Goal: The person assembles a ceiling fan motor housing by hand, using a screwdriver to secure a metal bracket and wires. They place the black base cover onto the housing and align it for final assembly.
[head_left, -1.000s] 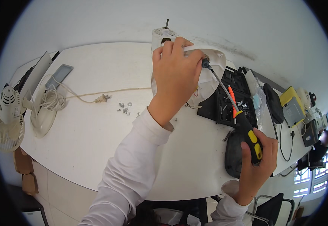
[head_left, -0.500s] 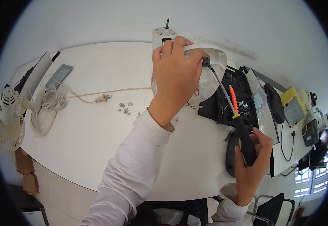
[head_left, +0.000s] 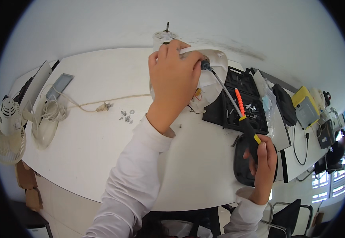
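My left hand (head_left: 175, 79) grips the white plastic base of a fan (head_left: 216, 59), tilted up at the far side of the table. Above it stands the fan's motor (head_left: 163, 36), with a metal shaft pointing up. My right hand (head_left: 266, 162) is closed around the black and yellow handle of a long screwdriver (head_left: 248, 127). Its shaft runs up and left to a dark, round part (head_left: 205, 64) at the base, beside my left fingertips. The tip itself is hidden. Thin wires (head_left: 197, 94) hang below the base.
Loose screws and washers (head_left: 127, 117) lie left of my left forearm, near a plug (head_left: 103, 107) and its cord. A black toolbox (head_left: 255, 101) with an orange flexible bit shaft (head_left: 240, 102) lies to the right. Fan parts (head_left: 10, 137) stand far left; a dark tray-like piece (head_left: 242, 168) sits under my right hand.
My right hand has shifted its grip on the screwdriver; the thumb now lies along the handle, and the handle's yellow stripe faces up. The whole scene sits slightly further left in view.
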`<state>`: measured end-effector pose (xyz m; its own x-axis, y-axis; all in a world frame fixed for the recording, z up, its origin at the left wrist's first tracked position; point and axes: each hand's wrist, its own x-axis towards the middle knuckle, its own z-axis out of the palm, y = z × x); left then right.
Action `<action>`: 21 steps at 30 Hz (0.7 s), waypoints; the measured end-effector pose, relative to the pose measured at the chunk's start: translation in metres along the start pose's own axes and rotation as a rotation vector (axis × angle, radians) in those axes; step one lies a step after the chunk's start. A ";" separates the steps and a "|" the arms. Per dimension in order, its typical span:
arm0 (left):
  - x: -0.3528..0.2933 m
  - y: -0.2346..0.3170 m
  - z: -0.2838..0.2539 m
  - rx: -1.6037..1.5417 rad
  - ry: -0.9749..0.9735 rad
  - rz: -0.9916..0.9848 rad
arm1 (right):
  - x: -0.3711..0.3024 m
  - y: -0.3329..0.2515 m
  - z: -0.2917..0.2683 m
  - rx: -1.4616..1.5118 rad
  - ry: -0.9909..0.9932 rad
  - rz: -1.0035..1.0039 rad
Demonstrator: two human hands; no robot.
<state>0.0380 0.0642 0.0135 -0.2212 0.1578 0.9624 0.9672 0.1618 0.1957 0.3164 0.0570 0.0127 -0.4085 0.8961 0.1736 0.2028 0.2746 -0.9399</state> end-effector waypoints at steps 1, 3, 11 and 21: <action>0.000 -0.001 -0.001 0.001 -0.005 0.003 | 0.002 0.003 -0.002 0.097 -0.056 0.056; 0.000 -0.001 -0.002 0.003 -0.013 0.009 | 0.007 0.014 -0.004 0.448 -0.240 0.231; 0.002 -0.002 -0.003 0.026 -0.046 0.029 | -0.007 0.012 0.029 0.468 -0.301 0.103; 0.002 -0.004 -0.002 0.051 -0.023 0.057 | -0.020 0.040 0.029 0.131 -0.011 -0.103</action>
<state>0.0341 0.0624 0.0151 -0.1694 0.1906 0.9669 0.9709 0.2009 0.1305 0.3074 0.0398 -0.0372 -0.4312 0.8616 0.2680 0.0417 0.3157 -0.9479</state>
